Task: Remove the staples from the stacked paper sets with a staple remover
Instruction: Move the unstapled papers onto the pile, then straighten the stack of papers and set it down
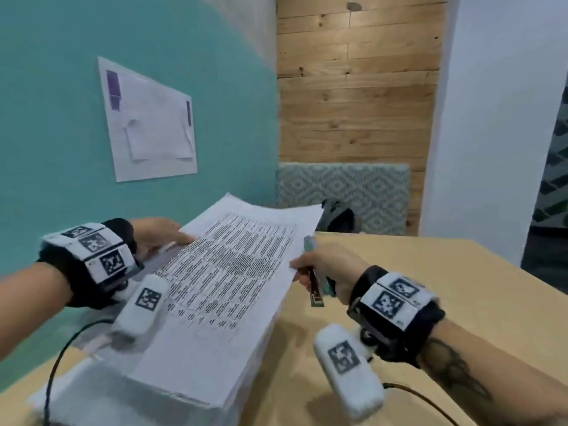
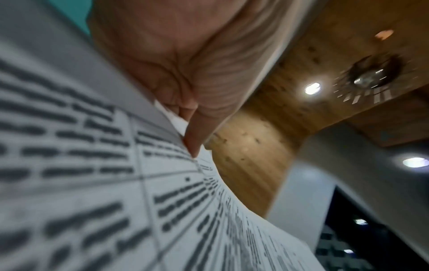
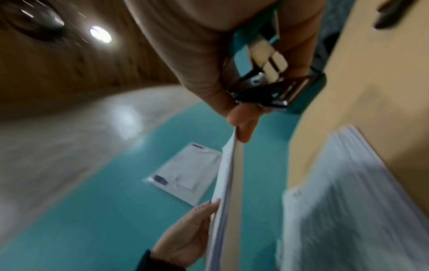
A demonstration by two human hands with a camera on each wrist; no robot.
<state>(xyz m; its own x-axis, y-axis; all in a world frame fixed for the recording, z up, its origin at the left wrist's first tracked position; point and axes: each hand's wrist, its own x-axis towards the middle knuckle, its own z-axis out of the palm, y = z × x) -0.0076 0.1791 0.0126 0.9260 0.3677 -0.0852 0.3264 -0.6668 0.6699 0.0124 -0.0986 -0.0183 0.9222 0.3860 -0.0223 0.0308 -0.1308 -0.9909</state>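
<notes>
A printed paper set (image 1: 233, 265) is held tilted above the thick paper stack (image 1: 190, 379) on the table. My left hand (image 1: 172, 238) grips its left edge; in the left wrist view the thumb (image 2: 192, 139) presses on the printed sheet (image 2: 92, 165). My right hand (image 1: 302, 265) pinches the right edge while also holding a teal and metal staple remover (image 1: 315, 290). The right wrist view shows the tool (image 3: 267, 82) in the curled fingers, the paper set (image 3: 226, 183) edge-on, the left hand (image 3: 185, 234) beyond it and the stack (image 3: 348, 201) below. No staple is visible.
The wooden table (image 1: 430, 287) extends to the right of the stack. A teal wall with a pinned sheet (image 1: 150, 124) stands close on the left. A dark bag (image 1: 338, 216) sits on a patterned bench (image 1: 368, 192) behind. A black cable (image 1: 61, 348) runs at the lower left.
</notes>
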